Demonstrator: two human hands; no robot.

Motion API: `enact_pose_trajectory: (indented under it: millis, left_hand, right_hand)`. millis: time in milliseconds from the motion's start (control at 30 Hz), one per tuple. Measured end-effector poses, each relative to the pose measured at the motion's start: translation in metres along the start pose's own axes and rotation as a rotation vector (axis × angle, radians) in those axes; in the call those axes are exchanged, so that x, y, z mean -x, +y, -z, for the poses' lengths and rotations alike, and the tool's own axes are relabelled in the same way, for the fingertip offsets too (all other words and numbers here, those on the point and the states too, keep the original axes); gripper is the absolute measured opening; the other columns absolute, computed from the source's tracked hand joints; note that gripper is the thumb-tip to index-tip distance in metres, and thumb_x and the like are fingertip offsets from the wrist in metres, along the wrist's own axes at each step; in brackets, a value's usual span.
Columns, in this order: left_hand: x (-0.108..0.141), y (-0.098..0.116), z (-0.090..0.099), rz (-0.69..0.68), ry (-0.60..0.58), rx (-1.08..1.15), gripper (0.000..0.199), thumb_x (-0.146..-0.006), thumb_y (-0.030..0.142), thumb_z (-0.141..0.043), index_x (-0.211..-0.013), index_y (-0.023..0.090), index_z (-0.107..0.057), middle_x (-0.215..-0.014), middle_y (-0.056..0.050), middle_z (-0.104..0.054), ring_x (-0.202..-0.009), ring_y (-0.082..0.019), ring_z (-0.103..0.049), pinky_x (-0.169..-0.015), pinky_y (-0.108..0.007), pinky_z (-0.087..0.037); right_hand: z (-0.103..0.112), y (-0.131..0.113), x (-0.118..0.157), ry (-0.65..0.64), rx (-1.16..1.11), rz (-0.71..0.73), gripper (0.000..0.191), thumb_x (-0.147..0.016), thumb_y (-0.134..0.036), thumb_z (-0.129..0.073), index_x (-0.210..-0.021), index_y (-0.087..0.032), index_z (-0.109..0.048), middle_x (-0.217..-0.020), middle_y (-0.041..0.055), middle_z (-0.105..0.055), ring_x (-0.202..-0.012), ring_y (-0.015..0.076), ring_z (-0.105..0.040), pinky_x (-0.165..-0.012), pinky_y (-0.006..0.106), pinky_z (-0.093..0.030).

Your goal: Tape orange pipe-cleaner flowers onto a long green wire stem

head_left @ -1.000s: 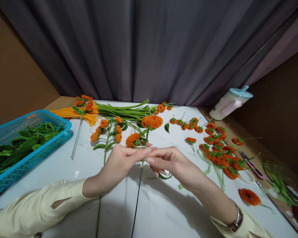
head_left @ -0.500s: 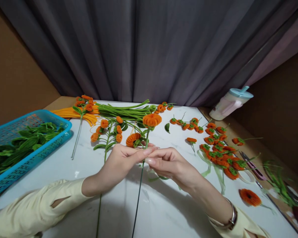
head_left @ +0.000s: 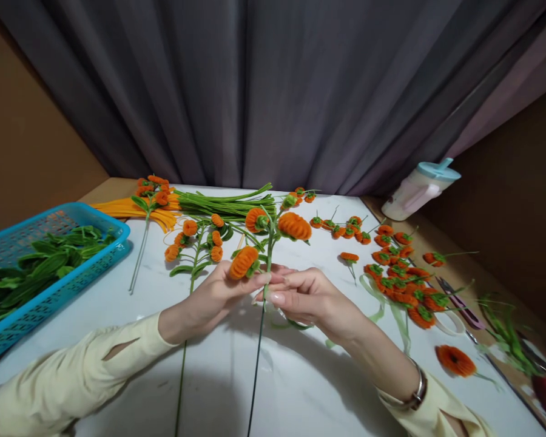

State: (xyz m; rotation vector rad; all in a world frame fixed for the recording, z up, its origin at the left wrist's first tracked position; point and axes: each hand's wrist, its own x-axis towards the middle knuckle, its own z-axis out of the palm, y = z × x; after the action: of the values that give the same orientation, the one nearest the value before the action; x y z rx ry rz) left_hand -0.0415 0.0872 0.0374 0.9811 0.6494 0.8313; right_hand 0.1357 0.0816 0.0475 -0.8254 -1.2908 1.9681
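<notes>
Between my hands stands an upright artificial flower stem (head_left: 270, 249) with several orange fuzzy blooms (head_left: 295, 226) and a thin dark wire (head_left: 256, 370) running down below. My left hand (head_left: 218, 297) is closed, thumb and fingers pinching the stem under the lowest bloom (head_left: 244, 263). My right hand (head_left: 307, 297) is also closed, its fingertips pressed against the stem's lower end. Pale green floral tape (head_left: 295, 325) trails beneath that hand, and the pinch appears to be on it, though the fingers partly hide this. Another flowered stem (head_left: 195, 261) lies behind my left hand.
A blue basket (head_left: 113, 240) of green leaves stands left. Orange chenille stems (head_left: 118, 207) and green ones (head_left: 227, 203) lie at the back. Several loose orange flowers (head_left: 403, 273) spread on the right, near scissors (head_left: 464, 306) and a tape roll (head_left: 451, 323). A lidded cup (head_left: 418, 191) stands far right.
The flower stem has turned between my fingers, so its blooms show at different sides and three orange blooms are visible. Both hands stay close together at the stem.
</notes>
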Motion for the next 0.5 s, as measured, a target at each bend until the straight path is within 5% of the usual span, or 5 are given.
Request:
enact_pose_trajectory:
  millis: [267, 500]
  left_hand:
    - [0.0, 0.003, 0.0, 0.011, 0.017, -0.078, 0.026, -0.068, 0.038, -0.074, -0.085, 0.019, -0.076, -0.092, -0.007, -0.073, -0.09, -0.021, -0.063, -0.082, -0.029, -0.046]
    - [-0.003, 0.006, 0.003, 0.014, 0.113, -0.226, 0.016, -0.07, 0.025, -0.072, -0.085, 0.019, -0.076, -0.096, -0.005, -0.073, -0.094, -0.019, -0.063, -0.087, -0.027, -0.044]
  right_hand:
    - [0.001, 0.0, -0.001, -0.019, 0.016, -0.004, 0.018, -0.075, -0.031, -0.07, -0.075, -0.012, -0.071, -0.045, -0.0098, -0.032, -0.038, 0.0023, -0.024, -0.038, 0.02, -0.017]
    - [0.005, -0.012, 0.004, 0.06, 0.317, -0.069, 0.031, -0.073, -0.042, -0.069, -0.082, -0.012, -0.072, -0.044, -0.007, -0.042, -0.038, 0.0047, -0.032, -0.039, 0.022, -0.021]
